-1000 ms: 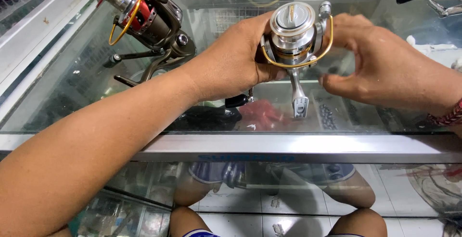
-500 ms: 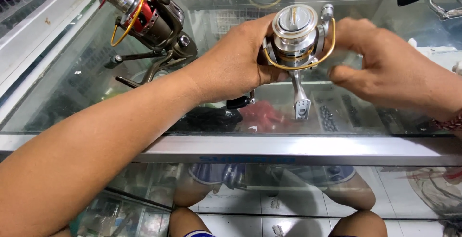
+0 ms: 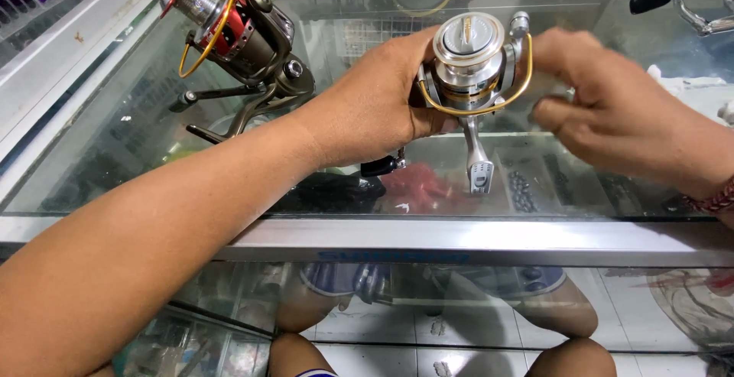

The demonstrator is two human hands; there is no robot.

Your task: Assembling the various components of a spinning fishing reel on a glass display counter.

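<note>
Glass counter (image 3: 229,193), near edge. Left hand (image 3: 375,105) clasps a silver fishing reel (image 3: 470,63) held above the glass; right hand (image 3: 612,109) curls at its far side, contact uncertain. Handling appears midway. Behind, a red reel (image 3: 233,37) rests untouched.

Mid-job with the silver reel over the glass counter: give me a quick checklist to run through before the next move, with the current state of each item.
1. Left hand grips the silver spinning reel by its body: ok.
2. Right hand at the reel's right side, fingers by the gold bail wire: ok; actual contact, cannot tell.
3. Reel foot points down, clear of the glass counter: ok.
4. Black handle knob shows below the left hand, unobstructed: ok.
5. Red and grey reel lies on the glass to the left, apart from both hands: ok.
6. Line on the spool: cannot tell.
</note>
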